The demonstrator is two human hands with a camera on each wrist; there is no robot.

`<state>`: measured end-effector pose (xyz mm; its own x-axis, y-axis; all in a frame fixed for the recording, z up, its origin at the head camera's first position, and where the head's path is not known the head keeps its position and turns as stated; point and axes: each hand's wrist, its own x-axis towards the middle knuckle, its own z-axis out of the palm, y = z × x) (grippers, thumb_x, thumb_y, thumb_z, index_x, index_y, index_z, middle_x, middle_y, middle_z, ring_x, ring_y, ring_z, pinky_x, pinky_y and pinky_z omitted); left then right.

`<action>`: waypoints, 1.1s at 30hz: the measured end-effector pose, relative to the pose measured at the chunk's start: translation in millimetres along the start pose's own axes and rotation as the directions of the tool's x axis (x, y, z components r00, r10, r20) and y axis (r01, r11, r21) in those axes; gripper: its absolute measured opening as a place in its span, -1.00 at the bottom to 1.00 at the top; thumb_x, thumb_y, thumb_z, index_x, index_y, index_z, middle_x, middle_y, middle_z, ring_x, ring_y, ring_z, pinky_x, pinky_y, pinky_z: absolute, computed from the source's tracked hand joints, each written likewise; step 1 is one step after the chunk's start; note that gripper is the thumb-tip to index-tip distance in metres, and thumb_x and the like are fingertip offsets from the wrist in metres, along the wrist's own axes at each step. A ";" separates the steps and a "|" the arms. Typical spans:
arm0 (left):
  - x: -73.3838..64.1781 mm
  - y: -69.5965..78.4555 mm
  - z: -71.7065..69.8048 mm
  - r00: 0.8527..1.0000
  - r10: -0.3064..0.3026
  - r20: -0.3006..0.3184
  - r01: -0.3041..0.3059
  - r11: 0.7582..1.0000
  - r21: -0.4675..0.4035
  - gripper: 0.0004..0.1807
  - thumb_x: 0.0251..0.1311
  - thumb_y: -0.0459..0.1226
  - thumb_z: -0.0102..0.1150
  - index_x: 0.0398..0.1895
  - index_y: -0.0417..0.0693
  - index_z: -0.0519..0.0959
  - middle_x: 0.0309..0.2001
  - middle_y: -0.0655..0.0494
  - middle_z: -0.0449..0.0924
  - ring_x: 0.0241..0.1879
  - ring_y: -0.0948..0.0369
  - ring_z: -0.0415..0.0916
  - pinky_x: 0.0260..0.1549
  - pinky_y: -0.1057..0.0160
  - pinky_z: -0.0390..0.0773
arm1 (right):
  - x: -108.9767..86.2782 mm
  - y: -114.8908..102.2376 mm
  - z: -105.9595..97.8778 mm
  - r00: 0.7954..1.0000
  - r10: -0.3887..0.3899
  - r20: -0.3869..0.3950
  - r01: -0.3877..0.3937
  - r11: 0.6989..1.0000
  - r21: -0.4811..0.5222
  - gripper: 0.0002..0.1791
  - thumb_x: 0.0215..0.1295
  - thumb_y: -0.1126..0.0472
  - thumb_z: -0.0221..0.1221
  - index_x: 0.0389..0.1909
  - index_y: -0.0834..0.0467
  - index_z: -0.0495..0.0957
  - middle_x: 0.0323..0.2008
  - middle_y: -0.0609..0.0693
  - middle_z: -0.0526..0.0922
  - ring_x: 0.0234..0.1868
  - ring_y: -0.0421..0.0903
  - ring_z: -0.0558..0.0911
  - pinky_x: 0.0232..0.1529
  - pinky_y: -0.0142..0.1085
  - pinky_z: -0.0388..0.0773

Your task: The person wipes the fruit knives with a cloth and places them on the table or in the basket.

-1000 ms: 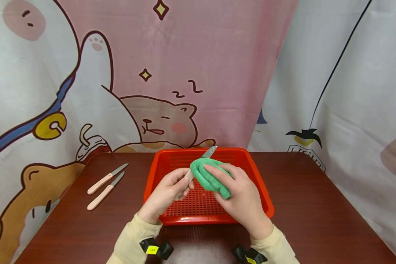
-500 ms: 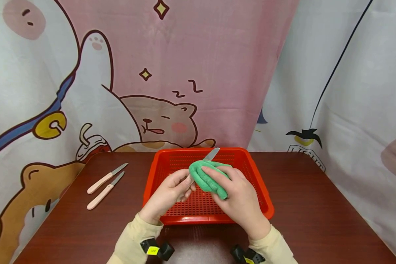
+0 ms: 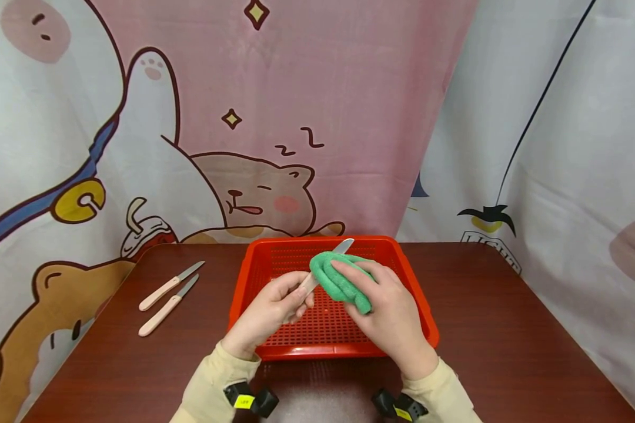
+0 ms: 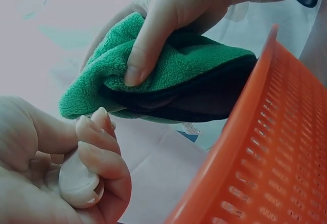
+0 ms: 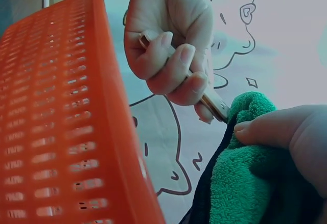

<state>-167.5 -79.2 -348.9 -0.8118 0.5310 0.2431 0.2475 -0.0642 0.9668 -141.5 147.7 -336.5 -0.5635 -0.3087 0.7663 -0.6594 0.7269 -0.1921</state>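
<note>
My left hand [image 3: 271, 307] grips the pale handle of a knife [image 3: 343, 245] above the red basket. The blade points up and away, with its tip showing past a folded green cloth [image 3: 332, 277]. In my right hand [image 3: 388, 311] the cloth is pinched around the blade, fingers on top and thumb below. The left wrist view shows the butt of the knife handle [image 4: 76, 180] inside the curled left fingers. From the right wrist, the handle [image 5: 212, 104] runs from the left fist into the cloth [image 5: 245, 173]. Most of the blade is hidden by the cloth.
A red perforated plastic basket [image 3: 349, 351] stands on the dark brown table [image 3: 508, 329] under both hands. Two similar knives lie side by side at the left, a farther knife [image 3: 164, 292] and a nearer knife [image 3: 161, 316]. A printed curtain [image 3: 370, 117] hangs behind the table.
The cloth in my right hand slides slightly down toward the handle, then back up along the blade, uncovering more handle now. My left hand stays almost still, and the two lying knives have not moved.
</note>
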 end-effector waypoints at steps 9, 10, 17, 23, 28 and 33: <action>0.8 0.7 1.0 1.000 -0.010 0.018 0.009 1.000 0.023 -0.77 0.50 -0.35 -0.08 0.05 -0.29 0.48 -0.37 -0.13 0.45 -0.54 0.28 0.32 -0.61 0.42 0.33 | 1.3 7.7 -8.4 0.999 0.036 -0.024 -0.037 0.999 -0.014 -0.19 -0.12 0.39 0.45 0.24 -0.14 0.55 0.01 0.06 0.59 -0.01 0.07 0.58 -0.17 -0.03 0.58; 0.6 0.9 1.1 1.000 -0.013 0.018 0.013 1.000 0.018 -0.77 0.50 -0.35 -0.08 0.07 -0.29 0.48 -0.36 -0.12 0.46 -0.53 0.27 0.32 -0.61 0.43 0.34 | 1.6 8.8 -9.2 0.999 0.039 -0.029 -0.040 0.999 -0.015 -0.20 -0.12 0.40 0.45 0.24 -0.13 0.55 0.01 0.06 0.59 -0.01 0.07 0.58 -0.17 -0.03 0.58; 0.8 1.6 1.1 0.999 -0.004 0.035 0.004 1.000 0.027 -0.78 0.49 -0.36 -0.06 0.05 -0.29 0.48 -0.39 -0.02 0.45 -0.56 0.27 0.30 -0.63 0.42 0.33 | 1.9 14.3 -14.8 0.997 0.072 -0.025 -0.073 0.996 -0.041 -0.20 -0.10 0.38 0.44 0.25 -0.15 0.54 0.00 0.06 0.59 -0.03 0.07 0.56 -0.22 -0.02 0.59; 2.2 2.8 1.9 0.999 0.008 0.049 -0.008 1.000 0.009 -0.80 0.50 -0.35 -0.08 -0.03 -0.32 0.49 -0.43 -0.03 0.43 -0.59 0.28 0.28 -0.65 0.41 0.30 | 2.6 16.6 -19.3 0.996 0.081 -0.033 -0.083 0.995 -0.047 -0.20 -0.10 0.38 0.45 0.25 -0.13 0.54 -0.03 0.07 0.59 -0.06 0.09 0.56 -0.20 -0.02 0.56; 3.7 4.5 2.2 0.998 0.013 0.054 -0.013 1.000 0.007 -0.79 0.50 -0.35 -0.07 0.01 -0.30 0.49 -0.40 -0.09 0.44 -0.58 0.27 0.28 -0.64 0.40 0.30 | 2.8 19.6 -22.4 0.995 0.093 -0.046 -0.095 0.994 -0.045 -0.21 -0.11 0.39 0.44 0.25 -0.13 0.55 -0.05 0.08 0.60 -0.08 0.11 0.56 -0.17 -0.02 0.54; 4.0 5.4 2.1 0.998 0.001 0.056 -0.002 1.000 0.012 -0.81 0.49 -0.35 -0.06 -0.02 -0.29 0.50 -0.42 -0.08 0.44 -0.59 0.27 0.28 -0.65 0.40 0.29 | 2.4 22.3 -23.8 0.993 0.100 -0.055 -0.102 0.994 -0.045 -0.20 -0.11 0.41 0.42 0.25 -0.13 0.55 -0.05 0.08 0.60 -0.08 0.10 0.56 -0.17 -0.02 0.53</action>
<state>-168.3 -75.7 -342.9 -0.7804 0.5775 0.2396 0.2553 -0.0556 0.9653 -145.8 177.8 -324.4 -0.5982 -0.2002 0.7759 -0.5752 0.7815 -0.2417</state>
